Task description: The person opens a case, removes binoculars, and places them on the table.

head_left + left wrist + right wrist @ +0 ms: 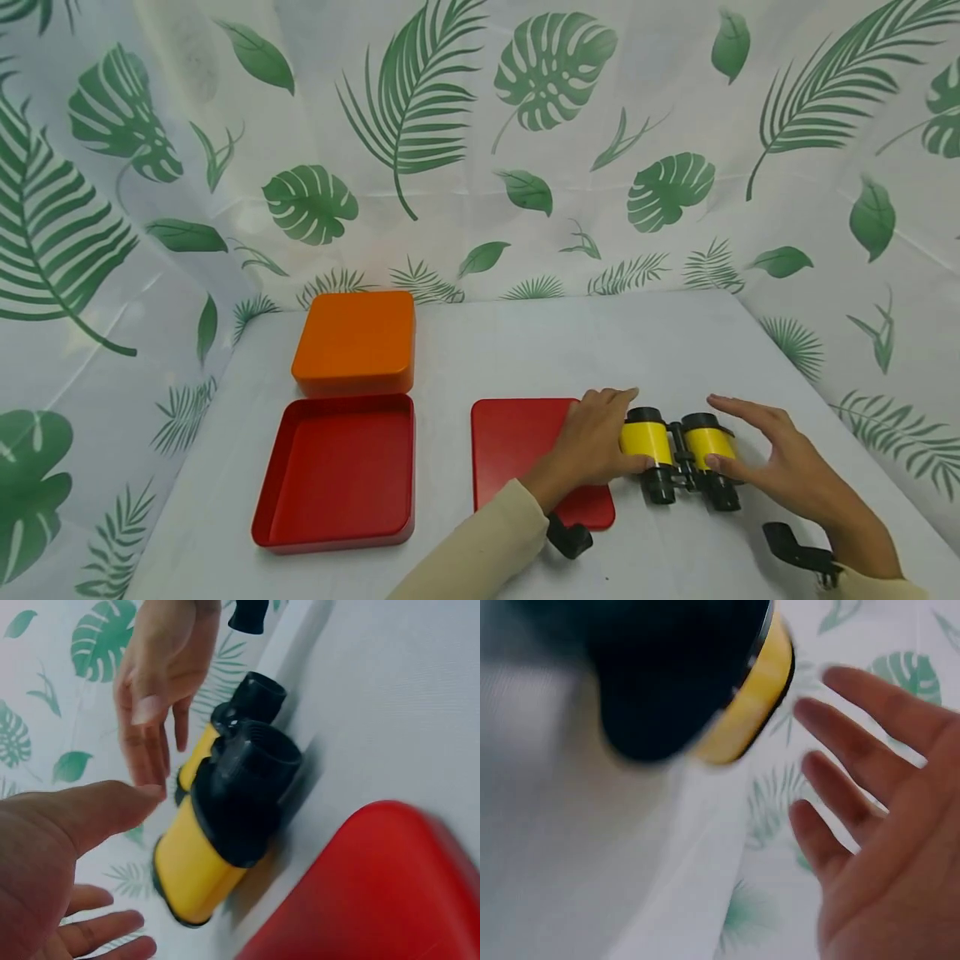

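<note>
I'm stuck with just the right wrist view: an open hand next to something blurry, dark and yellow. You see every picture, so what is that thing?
Observer: Binoculars; the head view shows both barrels side by side.
Visitor: Oh! Is anything on the far side of them from my camera?
Observer: Yes, the left hand is there, though I can't tell how firmly it touches them, if at all.
Visitor: And what's farther off to the left?
Observer: An open red box, with an orange box just behind it.
</note>
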A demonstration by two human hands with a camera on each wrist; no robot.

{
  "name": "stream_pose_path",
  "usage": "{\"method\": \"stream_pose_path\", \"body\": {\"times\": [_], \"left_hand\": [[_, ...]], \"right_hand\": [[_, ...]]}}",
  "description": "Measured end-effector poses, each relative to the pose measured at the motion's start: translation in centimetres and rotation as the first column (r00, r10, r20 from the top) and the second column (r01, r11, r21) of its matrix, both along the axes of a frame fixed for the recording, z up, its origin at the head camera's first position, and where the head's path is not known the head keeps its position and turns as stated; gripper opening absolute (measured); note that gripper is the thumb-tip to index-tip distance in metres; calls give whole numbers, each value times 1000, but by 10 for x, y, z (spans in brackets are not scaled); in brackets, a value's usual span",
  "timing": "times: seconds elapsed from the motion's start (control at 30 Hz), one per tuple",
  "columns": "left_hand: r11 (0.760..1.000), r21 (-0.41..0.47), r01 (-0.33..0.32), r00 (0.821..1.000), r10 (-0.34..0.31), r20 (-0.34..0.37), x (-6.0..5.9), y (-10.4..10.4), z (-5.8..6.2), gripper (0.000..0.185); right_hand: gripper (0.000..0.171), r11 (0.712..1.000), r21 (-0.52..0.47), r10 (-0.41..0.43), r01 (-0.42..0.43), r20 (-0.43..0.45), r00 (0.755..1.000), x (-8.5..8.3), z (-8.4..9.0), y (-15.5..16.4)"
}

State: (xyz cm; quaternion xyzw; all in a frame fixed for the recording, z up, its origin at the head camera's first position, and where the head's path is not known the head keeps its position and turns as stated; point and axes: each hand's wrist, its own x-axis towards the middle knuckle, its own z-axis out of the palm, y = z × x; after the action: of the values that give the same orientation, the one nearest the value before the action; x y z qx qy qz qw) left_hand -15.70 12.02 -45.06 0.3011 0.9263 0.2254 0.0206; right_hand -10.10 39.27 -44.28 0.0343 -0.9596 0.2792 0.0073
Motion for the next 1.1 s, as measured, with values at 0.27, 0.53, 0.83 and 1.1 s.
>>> {"method": "stream_pose_path", "body": {"times": [0.27,0.53,0.83,1.1], "left_hand": [[999,15,-45,994,46,-100,-2,-17,17,83],[976,-161,-145,975,114,-188,-8,-48,33,85],[962,-182,-202,966,165,-199,-22,-101,43,81],[938,-213,-272,957,240,-165,-36,-145,43,81]], "right_hand": [[95,997,45,-50,62,-236,971,-15,18,-42],[85,979,186,2,80,-406,914,-33,31,-92],[85,973,231,79,18,-402,912,-51,45,-143],[88,968,246,116,-50,-265,957,-70,41,-182]]}}
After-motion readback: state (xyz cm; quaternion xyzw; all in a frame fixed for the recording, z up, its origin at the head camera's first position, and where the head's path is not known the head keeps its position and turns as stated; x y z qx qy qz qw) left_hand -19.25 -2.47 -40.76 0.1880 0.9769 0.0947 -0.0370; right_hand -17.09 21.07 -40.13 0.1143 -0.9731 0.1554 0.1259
